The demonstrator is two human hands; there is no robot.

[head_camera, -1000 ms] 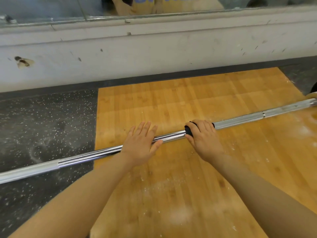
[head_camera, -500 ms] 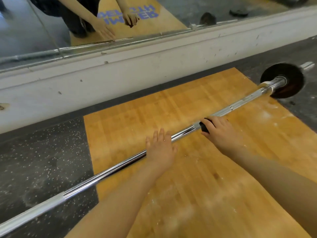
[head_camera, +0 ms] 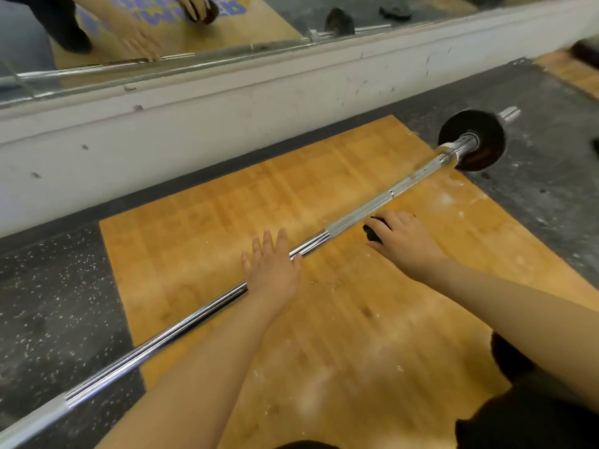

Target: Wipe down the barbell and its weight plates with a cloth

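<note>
A chrome barbell (head_camera: 194,315) lies diagonally across the floor, from the lower left up to a black weight plate (head_camera: 487,150) at its right end. My left hand (head_camera: 272,270) rests flat on the middle of the bar, fingers straight. My right hand (head_camera: 403,243) grips a small black cloth (head_camera: 372,233), which is bunched under the fingers. The cloth sits just on the near side of the knurled stretch of the bar; I cannot tell whether it touches the bar.
The bar's middle lies over a wooden platform (head_camera: 291,189) dusted with white chalk, with speckled black rubber flooring (head_camera: 55,303) on both sides. A white wall base (head_camera: 194,124) and a mirror (head_camera: 162,43) run along the far side. My dark-clothed knee (head_camera: 534,409) is at the lower right.
My right hand slid the cloth rightward along the bar and now holds it at the bar's near side. My left hand stays flat on the bar. The weight plate came into view.
</note>
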